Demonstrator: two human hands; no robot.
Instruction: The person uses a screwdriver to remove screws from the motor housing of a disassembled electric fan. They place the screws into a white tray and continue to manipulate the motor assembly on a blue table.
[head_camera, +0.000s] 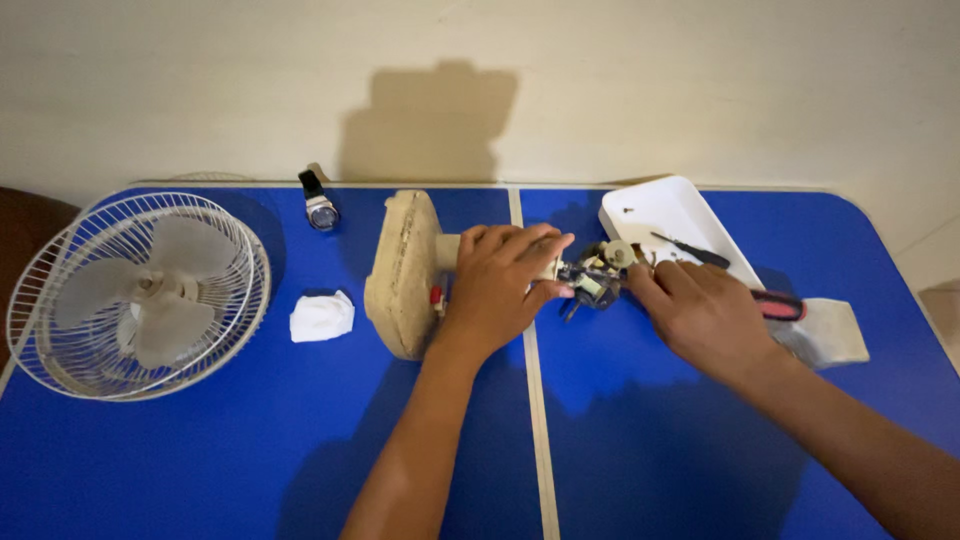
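Gripping fan stand (405, 272) with left hand (500, 285); motor (598, 278) pinched by right hand (700, 310). Loose wires could be snapped if tugged.

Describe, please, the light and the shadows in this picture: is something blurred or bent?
Head view: light from the front throws a hard shadow on the wall; the table edge bows, showing wide-lens distortion; left hand, right hand and fan guard look sharp.

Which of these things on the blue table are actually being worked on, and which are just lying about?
Being worked on:
- fan base, lying on its side, gripped by the left hand
- exposed fan motor, touched by the right hand

Lying about:
- fan cage with blades
- wristwatch
- crumpled white cloth
- white tray holding a screwdriver
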